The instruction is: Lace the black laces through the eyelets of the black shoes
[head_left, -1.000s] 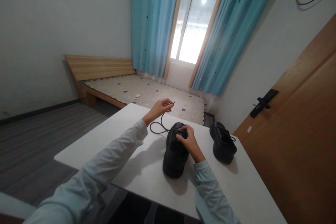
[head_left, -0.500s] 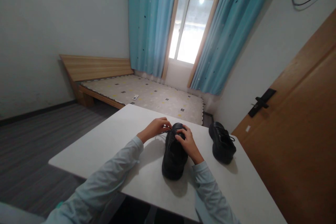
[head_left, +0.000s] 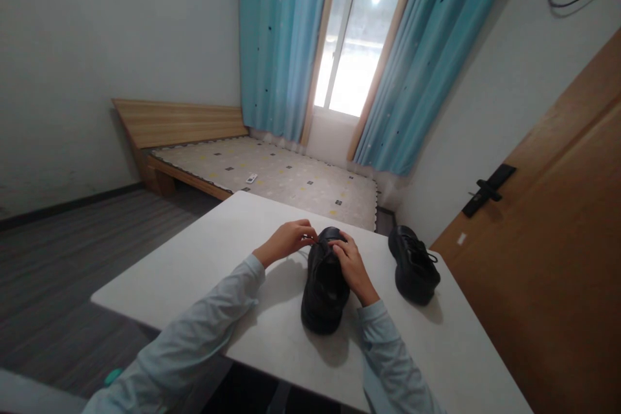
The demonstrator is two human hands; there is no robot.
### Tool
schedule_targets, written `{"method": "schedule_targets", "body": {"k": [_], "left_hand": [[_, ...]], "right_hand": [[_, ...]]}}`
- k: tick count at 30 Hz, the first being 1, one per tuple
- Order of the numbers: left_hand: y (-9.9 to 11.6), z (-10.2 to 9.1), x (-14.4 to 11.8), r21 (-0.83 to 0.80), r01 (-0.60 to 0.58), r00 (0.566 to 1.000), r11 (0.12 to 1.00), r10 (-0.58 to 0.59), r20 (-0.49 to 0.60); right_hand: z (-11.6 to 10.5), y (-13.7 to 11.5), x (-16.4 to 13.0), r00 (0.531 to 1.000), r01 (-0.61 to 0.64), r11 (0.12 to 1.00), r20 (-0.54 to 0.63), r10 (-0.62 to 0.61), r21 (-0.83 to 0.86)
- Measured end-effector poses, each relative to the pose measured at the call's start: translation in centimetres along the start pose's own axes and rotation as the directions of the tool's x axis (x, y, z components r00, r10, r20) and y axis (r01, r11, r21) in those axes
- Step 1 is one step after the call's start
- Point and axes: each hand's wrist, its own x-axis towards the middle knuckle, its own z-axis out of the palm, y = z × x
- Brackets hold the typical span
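Note:
A black lace-up shoe (head_left: 324, 304) stands on the white table in front of me, its heel towards me and its toe pointing away. At the left of its lacing, my left hand (head_left: 291, 240) is closed in a pinch on a dark shoelace (head_left: 308, 248). My right hand (head_left: 350, 260) is closed over the right side of the shoe by the lacing, thumb and fingers bent against the upper. Whether it also grips a lace end is too small to tell. To the right lies the second black shoe (head_left: 415, 268), a lace loop sticking out at its side.
The white table (head_left: 194, 272) reaches towards a bed (head_left: 276, 174) with a patterned mattress, where a small white remote (head_left: 251, 178) lies. A wooden door (head_left: 557, 220) with a black handle is at the right. Blue curtains (head_left: 281, 45) frame the window.
My right fingers have shifted slightly on the shoe, closer to the lacing. The left hand stays almost in place at the lace. The view has tilted a little.

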Motion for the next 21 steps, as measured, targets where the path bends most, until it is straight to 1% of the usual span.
{"method": "schedule_targets", "body": {"k": [5, 9, 12, 16, 21], "left_hand": [[0.0, 0.3, 0.1, -0.046, 0.019, 1.000, 0.999, -0.018, 0.010], [0.0, 1.1, 0.2, -0.060, 0.049, 0.999, 0.997, -0.049, 0.017], [-0.2, 1.8, 0.3, -0.072, 0.081, 0.996, 0.994, -0.083, -0.016], [-0.5, 2.4, 0.1, -0.101, 0.126, 0.988, 0.987, -0.134, -0.071], [-0.8, 2.7, 0.1, -0.151, 0.096, 0.992, 0.984, -0.107, -0.066]], "right_hand": [[0.2, 0.0, 0.0, 1.000, 0.005, 0.999, -0.013, -0.005, -0.039], [0.2, -0.3, 0.0, 1.000, -0.001, 0.998, -0.002, 0.001, -0.055], [0.3, -0.5, 0.0, 1.000, -0.010, 0.998, 0.000, 0.010, -0.066], [0.4, -0.7, -0.1, 1.000, 0.007, 0.996, -0.019, -0.008, -0.085], [0.5, -1.1, -0.2, 0.999, 0.022, 0.992, -0.032, -0.026, -0.122]]}}
